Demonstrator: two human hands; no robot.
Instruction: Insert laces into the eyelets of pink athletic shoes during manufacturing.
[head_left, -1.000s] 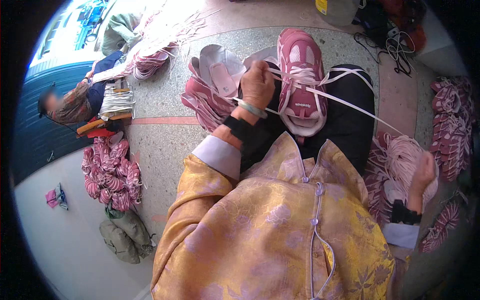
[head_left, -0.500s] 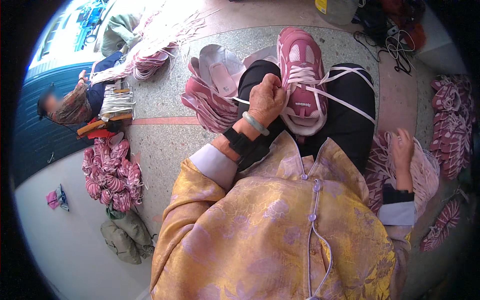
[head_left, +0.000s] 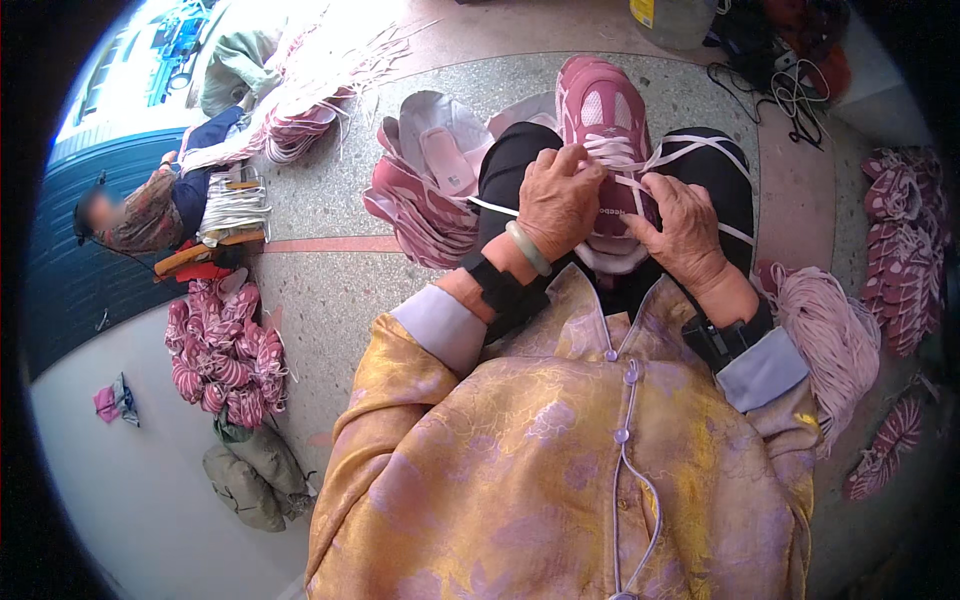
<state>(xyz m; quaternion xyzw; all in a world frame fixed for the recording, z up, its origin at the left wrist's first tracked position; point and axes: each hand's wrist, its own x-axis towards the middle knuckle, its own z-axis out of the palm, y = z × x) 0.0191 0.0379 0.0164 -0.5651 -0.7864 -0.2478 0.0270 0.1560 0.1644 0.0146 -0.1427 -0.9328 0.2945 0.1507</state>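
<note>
Pink shoe (head_left: 603, 120) on lap, both hands (head_left: 558, 195) (head_left: 683, 228) pinching its white laces (head_left: 640, 165); pink uppers (head_left: 425, 195) stacked left, lace bundle (head_left: 830, 335) right.

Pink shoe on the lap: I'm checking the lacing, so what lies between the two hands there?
In the head view, white laces run between the left hand and right hand, across the pink shoe.

A second person (head_left: 135, 205) sits by the wall, a heap of pink shoe uppers (head_left: 222, 352) (striped ones) and a grey bag (head_left: 245, 478) nearby.
</note>
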